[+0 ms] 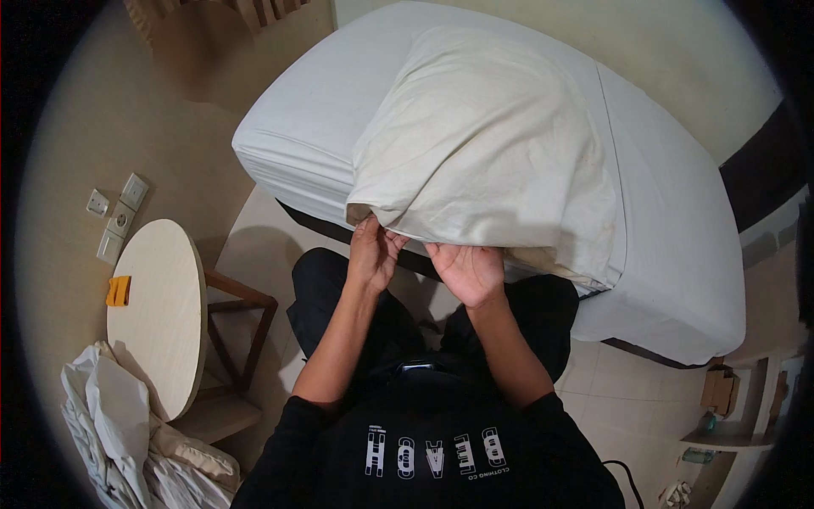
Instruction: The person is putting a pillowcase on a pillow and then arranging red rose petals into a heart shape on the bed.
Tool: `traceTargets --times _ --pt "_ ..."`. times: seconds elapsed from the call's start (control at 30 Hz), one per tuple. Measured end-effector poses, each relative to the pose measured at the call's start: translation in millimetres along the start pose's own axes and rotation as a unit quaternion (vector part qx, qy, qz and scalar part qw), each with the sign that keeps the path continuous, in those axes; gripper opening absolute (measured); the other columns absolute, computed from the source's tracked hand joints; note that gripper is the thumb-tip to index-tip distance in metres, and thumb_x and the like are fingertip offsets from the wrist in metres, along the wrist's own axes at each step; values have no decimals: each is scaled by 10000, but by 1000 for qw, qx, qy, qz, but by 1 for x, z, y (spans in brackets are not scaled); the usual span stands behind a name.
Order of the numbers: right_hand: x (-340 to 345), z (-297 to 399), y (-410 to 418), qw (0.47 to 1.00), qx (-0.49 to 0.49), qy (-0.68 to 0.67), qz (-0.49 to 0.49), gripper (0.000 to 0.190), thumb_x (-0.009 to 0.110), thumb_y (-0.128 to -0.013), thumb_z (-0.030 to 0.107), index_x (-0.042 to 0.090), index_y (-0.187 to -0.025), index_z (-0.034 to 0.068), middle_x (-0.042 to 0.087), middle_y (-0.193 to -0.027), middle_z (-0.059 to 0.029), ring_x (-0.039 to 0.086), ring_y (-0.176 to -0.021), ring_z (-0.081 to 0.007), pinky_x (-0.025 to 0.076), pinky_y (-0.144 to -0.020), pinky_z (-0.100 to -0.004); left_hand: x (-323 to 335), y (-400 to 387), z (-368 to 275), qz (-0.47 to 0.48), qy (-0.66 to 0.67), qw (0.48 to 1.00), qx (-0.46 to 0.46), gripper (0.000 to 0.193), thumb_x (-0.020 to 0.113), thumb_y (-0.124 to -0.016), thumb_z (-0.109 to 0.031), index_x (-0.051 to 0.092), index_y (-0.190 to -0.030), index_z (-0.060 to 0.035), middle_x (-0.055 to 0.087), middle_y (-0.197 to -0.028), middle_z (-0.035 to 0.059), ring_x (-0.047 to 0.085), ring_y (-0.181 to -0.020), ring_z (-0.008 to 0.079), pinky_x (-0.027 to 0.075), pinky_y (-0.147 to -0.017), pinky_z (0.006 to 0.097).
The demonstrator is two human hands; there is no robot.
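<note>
A cream pillow in a loose, wrinkled pillowcase (483, 140) lies on a bed with a white fitted sheet (311, 95). At the near left edge of the case, by its open end, my left hand (375, 254) pinches the fabric between thumb and fingers. My right hand (467, 270) is palm up under the near edge, its fingertips hidden beneath the cloth; whether they grip it cannot be told. Both hands are close together, just over the near side of the mattress.
At the left stands a round pale tabletop (159, 318) on wooden legs, with a folded orange cloth (119, 291) on it. Crumpled white linen (121, 407) is heaped below. Wall sockets (121, 219) are beside the table. Shelves (731, 440) stand at the lower right.
</note>
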State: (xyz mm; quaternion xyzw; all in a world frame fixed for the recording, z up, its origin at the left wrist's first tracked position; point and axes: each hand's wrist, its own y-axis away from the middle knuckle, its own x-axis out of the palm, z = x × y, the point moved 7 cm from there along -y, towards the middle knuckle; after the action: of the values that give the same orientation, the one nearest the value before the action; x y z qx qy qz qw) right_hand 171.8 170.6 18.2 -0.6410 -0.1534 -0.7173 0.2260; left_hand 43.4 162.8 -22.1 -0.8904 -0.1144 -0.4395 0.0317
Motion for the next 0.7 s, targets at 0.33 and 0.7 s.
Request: traceTargets --times 0.33,0.7 --pt "-1 38 52 996 -36 80 13 409 354 -898 279 452 -1221 49 362 -1360 -110 325 -1258 -269 242 -1049 -445 15 4 24 -6 111 992 -61 385 462 -897 -174 399 -1241 -14 464 -1272 110 478 -1141 231 404 -963 363" --pt "-59 141 114 973 -209 -31 -98 267 414 -883 258 598 -888 65 613 -855 -76 546 -832 -222 411 -822 -375 34 8 48 -41 171 980 -99 369 370 -927 -199 404 -1242 -11 453 -1277 124 456 -1157 241 386 -975 382"
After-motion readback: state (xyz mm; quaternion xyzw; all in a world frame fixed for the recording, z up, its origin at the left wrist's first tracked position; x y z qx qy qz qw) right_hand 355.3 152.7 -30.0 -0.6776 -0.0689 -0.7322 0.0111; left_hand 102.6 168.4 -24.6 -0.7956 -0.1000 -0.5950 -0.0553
